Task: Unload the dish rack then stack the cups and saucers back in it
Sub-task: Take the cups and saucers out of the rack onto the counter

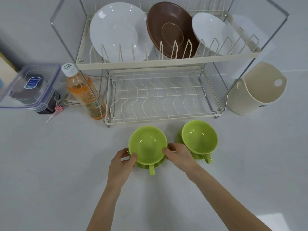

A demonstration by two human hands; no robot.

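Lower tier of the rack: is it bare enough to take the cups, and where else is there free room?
The lower tier is bare wire throughout. Open counter lies left of the left hand and beyond the right cup. Crowded spots: the upper tier with three dishes, and the bottle and container beside the rack.

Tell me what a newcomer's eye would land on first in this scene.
Two bright green cups on matching saucers sit on the counter before the dish rack; the left hand and right hand flank the left cup. Above, a brown plate stands between two white plates in the top tier.
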